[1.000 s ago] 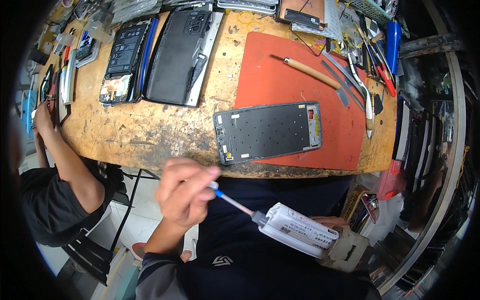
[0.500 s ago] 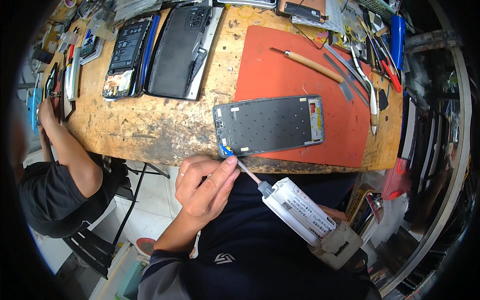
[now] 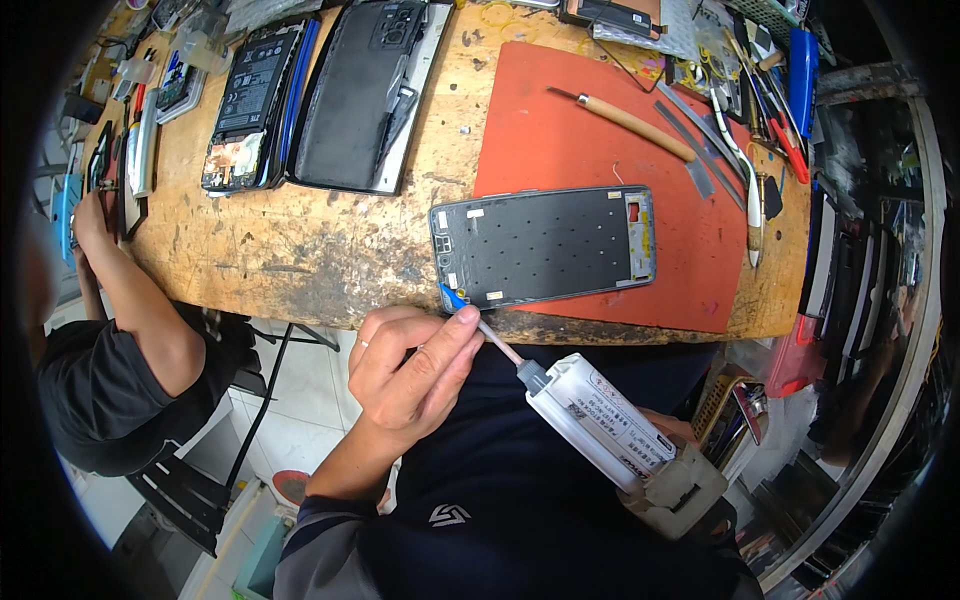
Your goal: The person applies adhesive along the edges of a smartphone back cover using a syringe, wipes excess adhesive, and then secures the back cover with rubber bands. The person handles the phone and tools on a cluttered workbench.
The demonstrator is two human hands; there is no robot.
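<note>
A dark phone frame (image 3: 540, 250) with small pale patches lies across the orange mat (image 3: 590, 165) at the bench's front. My left hand (image 3: 415, 365) pinches the thin nozzle (image 3: 500, 342) near its blue tip (image 3: 454, 298), which sits at the frame's lower-left corner. The nozzle leads to a white twin-barrel cartridge (image 3: 595, 420) in a grey dispenser (image 3: 680, 485). Mostly hidden behind that dispenser, my right hand (image 3: 668, 424) grips it at lower right.
A co-worker's bare arm (image 3: 135, 290) reaches onto the bench at left. Phone parts (image 3: 250, 100) and a black back cover (image 3: 340, 100) lie on the wooden bench (image 3: 260, 250). A wooden-handled tool (image 3: 630, 125), blades and red pliers (image 3: 795, 155) occupy the upper right.
Since a second ago, my left hand and the nozzle have moved up to the frame's lower-left corner. The dispenser has tilted, its nozzle end higher. The whole view has shifted slightly.
</note>
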